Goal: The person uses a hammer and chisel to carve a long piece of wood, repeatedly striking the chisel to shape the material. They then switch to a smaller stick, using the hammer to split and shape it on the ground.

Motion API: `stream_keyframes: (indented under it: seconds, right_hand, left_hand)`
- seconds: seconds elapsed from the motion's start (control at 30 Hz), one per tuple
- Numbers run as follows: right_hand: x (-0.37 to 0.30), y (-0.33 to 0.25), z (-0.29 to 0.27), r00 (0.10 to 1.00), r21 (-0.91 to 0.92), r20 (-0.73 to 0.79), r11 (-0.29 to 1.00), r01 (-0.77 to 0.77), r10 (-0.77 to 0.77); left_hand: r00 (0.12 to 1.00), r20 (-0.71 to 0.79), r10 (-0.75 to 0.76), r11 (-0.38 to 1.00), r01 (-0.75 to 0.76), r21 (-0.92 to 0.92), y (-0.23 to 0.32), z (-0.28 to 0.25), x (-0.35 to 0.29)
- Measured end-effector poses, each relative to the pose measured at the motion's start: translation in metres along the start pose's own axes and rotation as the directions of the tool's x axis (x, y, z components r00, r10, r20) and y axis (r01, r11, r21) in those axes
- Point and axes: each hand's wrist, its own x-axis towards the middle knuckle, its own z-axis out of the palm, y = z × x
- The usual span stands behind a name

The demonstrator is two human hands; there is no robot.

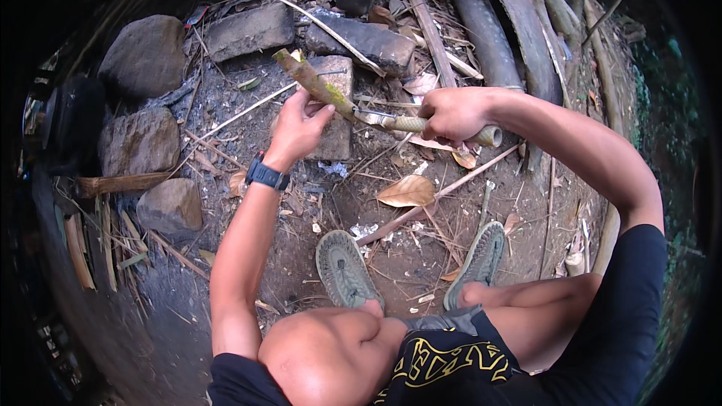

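Observation:
My left hand (303, 124) is closed round the lower side of a short stick (316, 81) with patchy yellow-green bark. The stick slants up to the left, its far end cut pale. A thin dark metal piece (331, 72) shows beside it. My right hand (459, 114) grips a pale, ribbed rod (406, 123) with a round, hollow-looking end sticking out to the right. The stick and the rod meet between my hands, where a narrow dark strip (374, 113) lies along a pale, whittled-looking part. Whether they are joined or only touching, I cannot tell.
Beyond my hands lie grey blocks (250, 31) and a dark slab (361, 43). Rounded stones (143, 56) stand at the left. Thick bamboo (481, 26) and branches lie at the far right. A brown leaf (406, 191) and twigs litter the ground near my sandals (347, 269).

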Motion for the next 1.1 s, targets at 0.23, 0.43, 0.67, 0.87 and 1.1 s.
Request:
stream_keyframes:
  seconds: [0.23,0.43,0.67,0.87,1.1]
  right_hand:
    - [-0.001,-0.011,-0.007,0.999,-0.051,0.044,0.998,0.027,-0.024]
    - [0.004,0.002,0.004,0.999,-0.096,0.037,0.995,0.004,0.0]
    - [0.033,0.062,0.039,0.893,-0.051,-0.342,0.955,0.293,-0.292]
    - [-0.002,0.033,0.001,0.99,0.005,-0.063,0.992,0.124,-0.123]
    - [-0.052,0.009,-0.03,0.999,-0.141,-0.044,0.99,-0.011,0.004]
  left_hand:
    - [0.563,0.177,0.807,0.088,-0.412,0.907,0.132,-0.034,-0.009]
    - [0.918,0.356,0.177,0.074,-0.373,0.925,0.104,-0.034,0.051]
    - [0.911,0.278,0.304,0.124,-0.327,0.937,0.025,-0.09,0.025]
    - [0.897,0.238,0.373,0.04,-0.272,0.961,0.067,-0.07,0.023]
    - [0.905,0.237,0.352,0.004,-0.254,0.967,0.096,-0.052,0.034]
